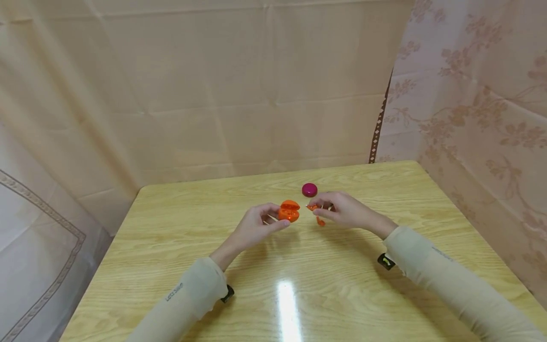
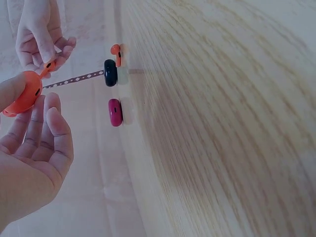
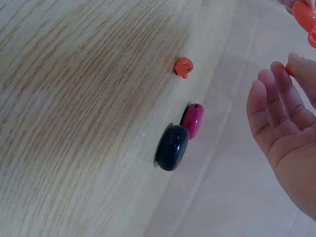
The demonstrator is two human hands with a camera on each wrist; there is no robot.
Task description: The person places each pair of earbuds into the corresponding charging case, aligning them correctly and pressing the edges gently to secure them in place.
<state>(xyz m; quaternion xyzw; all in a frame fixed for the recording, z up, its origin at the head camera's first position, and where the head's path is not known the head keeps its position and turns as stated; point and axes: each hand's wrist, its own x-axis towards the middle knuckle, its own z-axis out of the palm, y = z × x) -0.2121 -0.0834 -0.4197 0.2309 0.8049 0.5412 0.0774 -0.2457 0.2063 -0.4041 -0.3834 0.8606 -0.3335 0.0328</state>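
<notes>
My left hand point(image 1: 255, 224) holds an orange earbud case point(image 1: 288, 215) above the table, its lid standing up and its inside facing me. Thumb and fingers grip the case from its left side. Just to the right, my right hand point(image 1: 344, 209) pinches an orange earbud point(image 2: 48, 68) between thumb and fingertip, close to the case. Its other fingers are loosely bent, as the right wrist view shows. A second orange earbud point(image 3: 183, 66) lies on the tabletop below the right hand.
Toward the back of the wooden table point(image 1: 192, 228) lies a round magenta case point(image 1: 309, 190). Beside it is a black case point(image 3: 173, 148), mostly hidden behind my right hand in the head view. Cloth curtains point(image 1: 256, 95) hang behind the table.
</notes>
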